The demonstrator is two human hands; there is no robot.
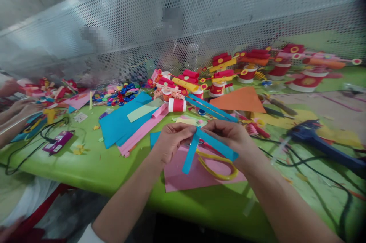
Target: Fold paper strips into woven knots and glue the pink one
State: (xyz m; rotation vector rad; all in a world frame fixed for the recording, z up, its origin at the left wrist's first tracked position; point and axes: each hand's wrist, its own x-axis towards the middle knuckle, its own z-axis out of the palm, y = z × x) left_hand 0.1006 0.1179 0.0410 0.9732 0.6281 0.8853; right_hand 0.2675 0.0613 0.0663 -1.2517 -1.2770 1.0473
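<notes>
Between my hands hangs a blue paper strip [219,144] whose two ends splay downward from a crossing at my fingertips. My left hand [173,140] pinches it near that crossing. My right hand [228,134] has its fingers closed on the strip close by, with one end passing under the palm. Beneath them, yellow-handled scissors [219,172] lie on a pink paper sheet [178,180]; their blades are mostly hidden. Just beyond my fingers, a red-and-white paper cup [177,105] lies on its side, with more blue strips [213,108] to its right.
A blue glue gun [326,144] with a black cord lies at right. Blue sheets [114,125] and an orange sheet [240,100] lie farther back. Several decorated cups [309,80] stand before a perforated metal panel [217,10]. A purple power strip [58,142] and another person's hands [21,109] are at left.
</notes>
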